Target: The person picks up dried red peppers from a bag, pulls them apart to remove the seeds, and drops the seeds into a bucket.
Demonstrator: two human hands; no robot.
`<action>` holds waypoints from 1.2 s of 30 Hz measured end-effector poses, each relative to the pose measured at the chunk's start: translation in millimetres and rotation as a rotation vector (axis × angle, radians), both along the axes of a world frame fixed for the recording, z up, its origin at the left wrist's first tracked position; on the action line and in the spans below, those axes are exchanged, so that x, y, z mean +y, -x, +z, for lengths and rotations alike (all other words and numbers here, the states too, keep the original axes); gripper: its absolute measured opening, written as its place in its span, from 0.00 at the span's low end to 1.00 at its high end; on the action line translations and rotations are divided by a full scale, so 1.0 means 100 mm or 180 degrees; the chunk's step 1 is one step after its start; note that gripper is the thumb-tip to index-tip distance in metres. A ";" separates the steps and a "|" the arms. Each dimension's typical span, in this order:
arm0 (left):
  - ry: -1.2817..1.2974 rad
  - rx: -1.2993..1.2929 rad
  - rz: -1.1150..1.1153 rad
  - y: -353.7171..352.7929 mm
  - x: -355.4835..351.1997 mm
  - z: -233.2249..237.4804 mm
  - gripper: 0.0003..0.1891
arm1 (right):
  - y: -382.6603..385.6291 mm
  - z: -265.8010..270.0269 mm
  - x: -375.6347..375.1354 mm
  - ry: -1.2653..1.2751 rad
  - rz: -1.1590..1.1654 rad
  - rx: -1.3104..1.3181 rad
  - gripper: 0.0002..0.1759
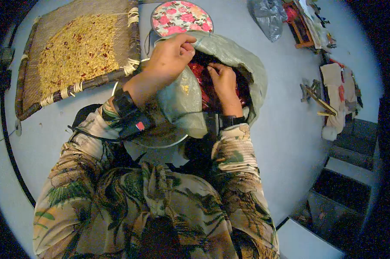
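Observation:
A pale green woven sack (229,45) stands open in front of me, with dark red, glossy pieces that look like dried chillies (198,73) inside. My left hand (171,56) is over the sack's left rim, its fingers curled together; whatever they may hold is hidden. Inside the mouth of the sack, my right hand (224,82) pinches thumb and fingertips together above the red pieces. What lies in that pinch is too small to make out. A few yellow bits (185,88) cling to the sack's folded flap. Below the flap shows the pale rim of a round basin (173,144).
At the left lies a wood-framed mesh tray (102,79) spread with yellow seeds and red flecks (78,49). A round floral stool (182,17) stands beyond the sack. A grey plastic bag (267,19), a wooden rack (320,99) and dark steps (342,185) are at the right.

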State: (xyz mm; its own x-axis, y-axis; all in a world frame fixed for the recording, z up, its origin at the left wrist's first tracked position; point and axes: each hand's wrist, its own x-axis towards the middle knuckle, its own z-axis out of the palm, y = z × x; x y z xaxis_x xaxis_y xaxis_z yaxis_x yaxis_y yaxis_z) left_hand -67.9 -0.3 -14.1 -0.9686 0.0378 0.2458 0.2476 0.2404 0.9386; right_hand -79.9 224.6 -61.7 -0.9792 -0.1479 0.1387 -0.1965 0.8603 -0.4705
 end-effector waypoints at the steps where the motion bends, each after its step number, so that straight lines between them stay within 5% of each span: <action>1: 0.0032 0.0004 0.0020 0.01 0.00 0.00 0.17 | -0.02 0.05 -0.03 0.0179 0.0064 -0.0004 0.12; 7: 0.0076 -0.0106 -0.0106 -0.01 0.00 0.06 0.17 | -0.18 0.39 -0.20 0.0501 0.0948 0.0732 0.08; 16: -0.0202 -0.0118 -0.0605 -0.06 0.04 0.13 0.20 | -0.29 0.62 -0.27 0.0563 0.1109 0.0866 0.07; 25: -0.0054 -0.0094 -0.0636 -0.08 0.02 0.05 0.22 | -0.35 0.57 -0.26 0.1006 0.0946 0.0666 0.09; 31: 0.0317 0.0090 -0.0350 -0.06 0.00 0.00 0.19 | -0.26 0.42 0.09 -0.0022 0.0182 -0.0229 0.15; 36: 0.0679 0.0236 0.0024 -0.08 -0.06 0.08 0.20 | -0.17 0.22 0.36 -0.0435 -0.0361 0.0298 0.20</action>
State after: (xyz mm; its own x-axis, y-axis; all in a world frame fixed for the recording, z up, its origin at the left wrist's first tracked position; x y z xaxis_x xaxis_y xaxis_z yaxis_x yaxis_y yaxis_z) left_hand -59.4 -5.9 -6.0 -0.9486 0.0895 0.3036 0.3115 0.4338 0.8455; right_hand -63.0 260.8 -39.3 -0.9745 -0.0611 0.2160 -0.1321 0.9340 -0.3321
